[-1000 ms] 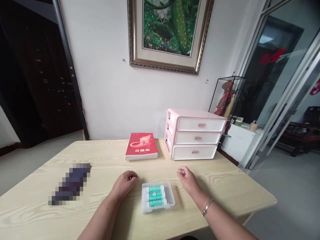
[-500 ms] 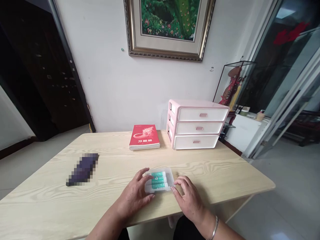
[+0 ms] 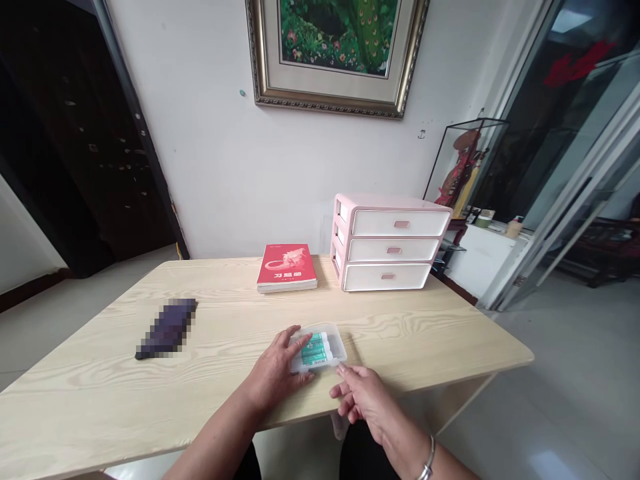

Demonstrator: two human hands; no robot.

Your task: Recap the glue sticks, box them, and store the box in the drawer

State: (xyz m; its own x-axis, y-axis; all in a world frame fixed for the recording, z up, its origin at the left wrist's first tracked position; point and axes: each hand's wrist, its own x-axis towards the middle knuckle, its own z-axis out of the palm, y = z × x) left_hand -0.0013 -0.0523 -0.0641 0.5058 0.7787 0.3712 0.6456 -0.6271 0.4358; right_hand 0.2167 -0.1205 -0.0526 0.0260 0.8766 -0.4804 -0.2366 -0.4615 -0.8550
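A small clear plastic case lies near the table's front edge, with several green-and-white cylinders like batteries side by side inside. My left hand grips its left side, fingers over the top left and thumb along the front. At the case's front right corner is my right hand, one fingertip touching or almost touching the edge. Its other fingers are loosely bent and apart below, with nothing seen between them.
A red book lies farther back on the wooden table. To its right stands a pink-and-white drawer unit. A dark, pixelated item lies on the left. The table's front edge runs just below my hands.
My right hand has turned and dropped slightly toward the table's front edge, its fingers now below the case's corner. My left hand stays on the case. The view has shifted slightly.
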